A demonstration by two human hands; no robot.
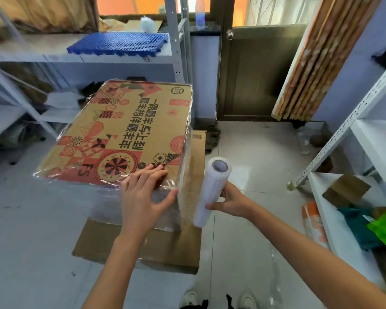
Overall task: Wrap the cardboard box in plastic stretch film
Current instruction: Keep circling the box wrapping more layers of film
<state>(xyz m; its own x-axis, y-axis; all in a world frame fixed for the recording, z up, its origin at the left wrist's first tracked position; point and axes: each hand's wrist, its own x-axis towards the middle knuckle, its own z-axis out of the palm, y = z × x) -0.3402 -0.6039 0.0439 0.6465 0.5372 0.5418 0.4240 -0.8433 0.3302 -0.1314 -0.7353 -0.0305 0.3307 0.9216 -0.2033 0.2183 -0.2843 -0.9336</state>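
A large cardboard box [125, 130] with red and black printing stands on the floor, on top of a flat piece of cardboard [165, 248]. Clear stretch film covers its near side and right side. My left hand [143, 195] lies flat with straight fingers on the box's near right corner, pressing the film. My right hand [230, 201] grips a white roll of stretch film [210, 192], held upright just right of that corner. A sheet of film runs from the roll to the box's right side.
White metal shelving [348, 139] stands at the right with packages on its lower shelf. More shelving at the left carries a blue plastic grid [120, 43]. Wooden boards [321, 56] lean by a brown door [254, 72]. My shoes [218, 299] are at the bottom edge.
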